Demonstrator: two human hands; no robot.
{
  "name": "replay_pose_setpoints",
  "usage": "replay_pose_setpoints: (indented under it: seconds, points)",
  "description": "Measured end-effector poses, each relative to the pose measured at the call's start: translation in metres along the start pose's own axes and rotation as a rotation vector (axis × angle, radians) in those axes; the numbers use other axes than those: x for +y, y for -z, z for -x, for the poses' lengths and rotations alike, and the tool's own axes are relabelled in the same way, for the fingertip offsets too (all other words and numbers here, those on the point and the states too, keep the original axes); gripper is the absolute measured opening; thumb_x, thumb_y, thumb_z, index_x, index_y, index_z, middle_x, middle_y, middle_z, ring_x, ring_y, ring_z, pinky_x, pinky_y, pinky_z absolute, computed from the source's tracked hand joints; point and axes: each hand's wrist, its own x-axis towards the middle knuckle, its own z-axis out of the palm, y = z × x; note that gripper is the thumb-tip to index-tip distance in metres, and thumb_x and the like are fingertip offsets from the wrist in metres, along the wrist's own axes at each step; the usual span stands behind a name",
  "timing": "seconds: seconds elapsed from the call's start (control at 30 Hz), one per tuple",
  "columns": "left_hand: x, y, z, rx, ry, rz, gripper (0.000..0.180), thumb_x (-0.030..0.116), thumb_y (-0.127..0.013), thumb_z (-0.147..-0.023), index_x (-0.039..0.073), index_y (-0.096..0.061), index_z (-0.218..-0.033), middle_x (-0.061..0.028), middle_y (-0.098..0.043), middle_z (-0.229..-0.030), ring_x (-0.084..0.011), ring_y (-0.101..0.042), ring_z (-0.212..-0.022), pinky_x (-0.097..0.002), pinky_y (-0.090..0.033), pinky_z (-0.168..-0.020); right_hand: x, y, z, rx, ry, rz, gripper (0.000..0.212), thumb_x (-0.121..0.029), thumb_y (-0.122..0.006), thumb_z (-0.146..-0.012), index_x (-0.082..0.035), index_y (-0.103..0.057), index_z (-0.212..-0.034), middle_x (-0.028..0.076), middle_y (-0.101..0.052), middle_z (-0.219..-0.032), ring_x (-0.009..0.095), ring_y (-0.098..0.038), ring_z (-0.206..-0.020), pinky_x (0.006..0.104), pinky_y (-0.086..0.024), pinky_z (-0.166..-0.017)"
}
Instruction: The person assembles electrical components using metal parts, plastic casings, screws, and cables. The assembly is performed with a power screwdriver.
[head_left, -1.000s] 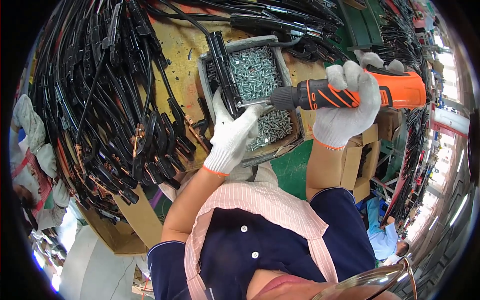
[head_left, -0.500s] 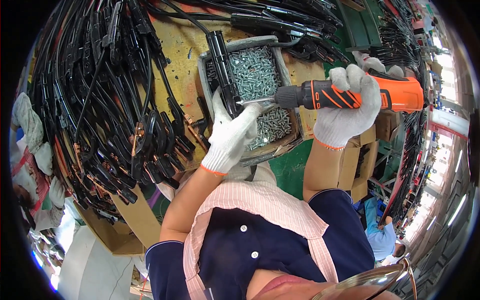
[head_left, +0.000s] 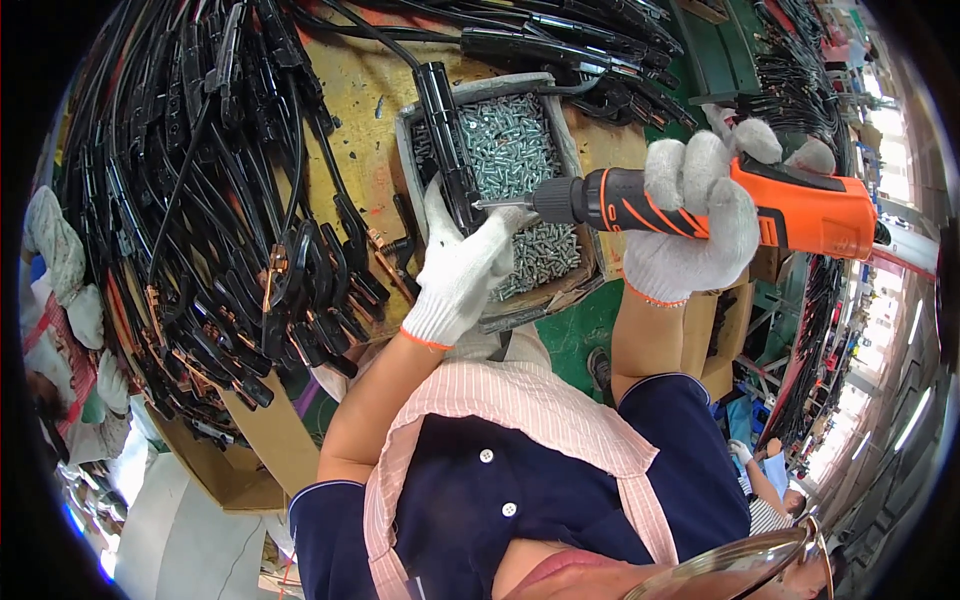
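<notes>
My left hand point(head_left: 462, 268), in a white knit glove, is closed round the lower end of a black electrode holder point(head_left: 438, 105). A cable runs from the holder's top end, and its lower end is partly hidden by my fingers. My gloved right hand point(head_left: 700, 205) wraps round an orange and black power screwdriver point(head_left: 820, 215), held nearly level. Its bit points left and meets the holder's side by my left thumb, though the exact contact is too small to make out. Beneath both lies a box point(head_left: 572, 150) of loose silver screws point(head_left: 510, 145).
A thick pile of black electrode holders point(head_left: 190, 190) with copper jaws covers the table's left side. More black handles point(head_left: 560, 50) lie along the far edge. Cardboard boxes point(head_left: 265, 440) stand below on the left. At the far left, another person's gloved hands point(head_left: 70, 250) show.
The screwdriver's rear end has swung downward and a little to the right, with my right hand tilting along. Its bit stays at the holder. My left hand and the holder have barely moved.
</notes>
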Motion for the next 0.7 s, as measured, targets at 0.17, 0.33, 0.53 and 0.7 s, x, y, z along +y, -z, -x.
replay_pose_setpoints:
  seconds: [0.17, 0.33, 0.53, 0.7]
  points:
    - [-0.001, 0.002, 0.0, 0.008, 0.025, -0.01, 0.088, 0.005, -0.064, -0.089, 0.018, -0.003, -0.151, -0.0061, -0.051, -0.084, -0.0108, -0.046, -0.053, -0.0244, -0.035, -0.044, 0.001, -0.005, -0.002, -0.016, -0.023, 0.0, 0.081, 0.01, -0.057, -0.085, -0.036, -0.026, -0.144, 0.005, -0.053, -0.126, 0.014, -0.055, -0.061, 0.0333, -0.051, -0.053]
    - [0.001, 0.0, -0.001, 0.01, -0.002, -0.001, 0.088, 0.009, -0.066, -0.09, 0.017, -0.003, -0.151, -0.0049, -0.052, -0.082, -0.0105, -0.046, -0.051, -0.0237, -0.035, -0.043, 0.002, -0.017, -0.005, -0.016, -0.015, 0.001, 0.079, 0.013, -0.059, -0.082, -0.03, -0.031, -0.142, 0.007, -0.056, -0.121, 0.016, -0.057, -0.062, 0.035, -0.051, -0.055]
    - [-0.007, 0.003, -0.008, 0.048, -0.015, -0.104, 0.089, 0.012, -0.067, -0.089, 0.015, -0.004, -0.151, -0.0025, -0.052, -0.076, -0.0093, -0.045, -0.049, -0.0234, -0.035, -0.043, 0.014, -0.032, 0.003, 0.066, -0.109, 0.143, 0.081, 0.013, -0.057, -0.081, -0.03, -0.028, -0.143, 0.006, -0.054, -0.119, 0.015, -0.056, -0.062, 0.0345, -0.05, -0.054]
    - [-0.018, 0.015, -0.01, 0.03, -0.044, -0.177, 0.092, 0.013, -0.068, -0.088, 0.015, -0.001, -0.152, -0.0027, -0.052, -0.076, -0.0103, -0.045, -0.049, -0.0255, -0.035, -0.043, 0.011, -0.039, 0.01, 0.13, -0.191, 0.257, 0.083, 0.013, -0.056, -0.08, -0.031, -0.026, -0.144, 0.006, -0.052, -0.117, 0.015, -0.054, -0.062, 0.034, -0.049, -0.054]
